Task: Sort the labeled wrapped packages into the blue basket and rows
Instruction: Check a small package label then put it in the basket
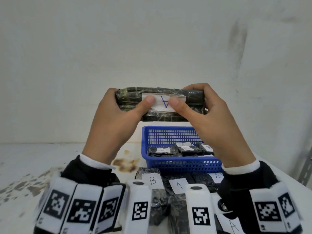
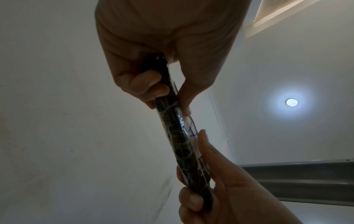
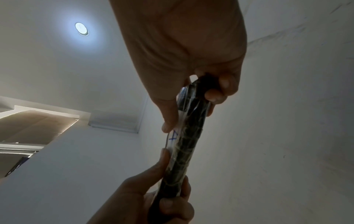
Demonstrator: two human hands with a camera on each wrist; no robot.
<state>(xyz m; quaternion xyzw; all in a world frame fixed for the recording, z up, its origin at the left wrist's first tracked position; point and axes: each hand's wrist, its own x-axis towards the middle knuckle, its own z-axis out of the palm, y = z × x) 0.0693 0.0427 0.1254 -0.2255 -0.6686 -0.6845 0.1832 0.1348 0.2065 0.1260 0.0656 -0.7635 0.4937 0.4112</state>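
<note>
Head view: left hand (image 1: 116, 115) and right hand (image 1: 207, 114) pinch the ends of a flat, dark, film-wrapped package (image 1: 162, 105), paper label "A", raised above the blue mesh basket (image 1: 170, 134) on the worktop (image 1: 33, 166).

Head looks down; both wrists look up, sharing the held package (image 2: 180, 136).

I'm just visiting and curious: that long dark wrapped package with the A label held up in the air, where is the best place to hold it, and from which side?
Probably at its two short ends, one from each side, as now. The package is long, flat and held level; the left hand and right hand wrap the ends, thumbs beside the white label, leaving the letter readable.
</note>
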